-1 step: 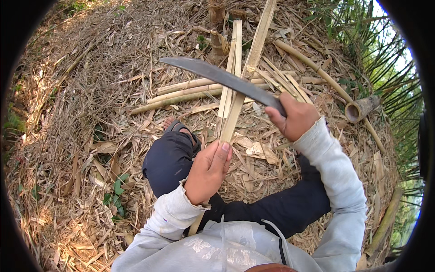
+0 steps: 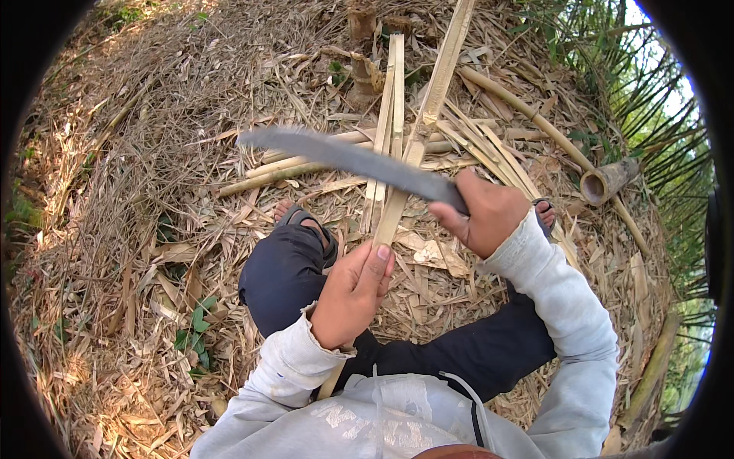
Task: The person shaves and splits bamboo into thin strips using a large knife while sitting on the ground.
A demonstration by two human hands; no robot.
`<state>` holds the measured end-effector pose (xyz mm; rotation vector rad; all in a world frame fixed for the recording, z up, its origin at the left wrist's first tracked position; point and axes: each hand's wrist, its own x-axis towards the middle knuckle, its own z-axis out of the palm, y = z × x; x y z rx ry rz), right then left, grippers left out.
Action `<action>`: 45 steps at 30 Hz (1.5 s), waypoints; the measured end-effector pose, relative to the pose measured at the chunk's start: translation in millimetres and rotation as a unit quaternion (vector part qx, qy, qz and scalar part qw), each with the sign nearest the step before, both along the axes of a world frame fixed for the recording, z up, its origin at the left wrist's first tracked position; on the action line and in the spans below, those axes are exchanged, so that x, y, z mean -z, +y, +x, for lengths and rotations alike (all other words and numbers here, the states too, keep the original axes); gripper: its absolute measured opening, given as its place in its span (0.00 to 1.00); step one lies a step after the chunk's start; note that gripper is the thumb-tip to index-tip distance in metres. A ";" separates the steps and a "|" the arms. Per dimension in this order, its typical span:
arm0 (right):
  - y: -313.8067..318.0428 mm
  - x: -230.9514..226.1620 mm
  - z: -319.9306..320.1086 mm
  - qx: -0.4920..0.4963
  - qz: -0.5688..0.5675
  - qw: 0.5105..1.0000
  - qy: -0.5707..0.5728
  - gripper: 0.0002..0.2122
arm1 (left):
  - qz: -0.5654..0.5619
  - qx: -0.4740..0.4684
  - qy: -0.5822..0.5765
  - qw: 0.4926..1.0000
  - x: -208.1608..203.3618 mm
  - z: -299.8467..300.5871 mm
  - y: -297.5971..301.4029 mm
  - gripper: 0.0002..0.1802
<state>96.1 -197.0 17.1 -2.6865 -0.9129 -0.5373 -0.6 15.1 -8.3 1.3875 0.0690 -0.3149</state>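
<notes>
My right hand (image 2: 491, 213) is wrapped round the handle end of a machete (image 2: 336, 155), whose long curved dark blade points left. The blade is slightly blurred and crosses over a long split bamboo strip (image 2: 437, 88); I cannot tell whether the edge touches it. Thumb on top, my left hand (image 2: 353, 294) grips the near end of that strip. The strip slants up and away to the right, beyond the top edge of the view. Just left of it lie pale narrow bamboo slats (image 2: 384, 126), and more split slats (image 2: 497, 153) fan out on its right.
Round bamboo poles (image 2: 267, 177) lie crosswise beneath the slats. A stump (image 2: 364, 69) stands at the far middle. To the right are a long thin pole (image 2: 535, 118) and a hollow bamboo section (image 2: 604, 183). Dry leaves and shavings cover the ground round my sandalled feet.
The machete and my right hand have moved left and nearer to me, the blade sliding down along the strip. My left hand and the strip have barely shifted.
</notes>
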 end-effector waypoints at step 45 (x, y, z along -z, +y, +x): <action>-82.0 8.4 80.6 0.228 0.008 0.974 0.010 0.25 | -0.092 0.065 0.092 0.989 -4.7 -2.3 15.6 0.14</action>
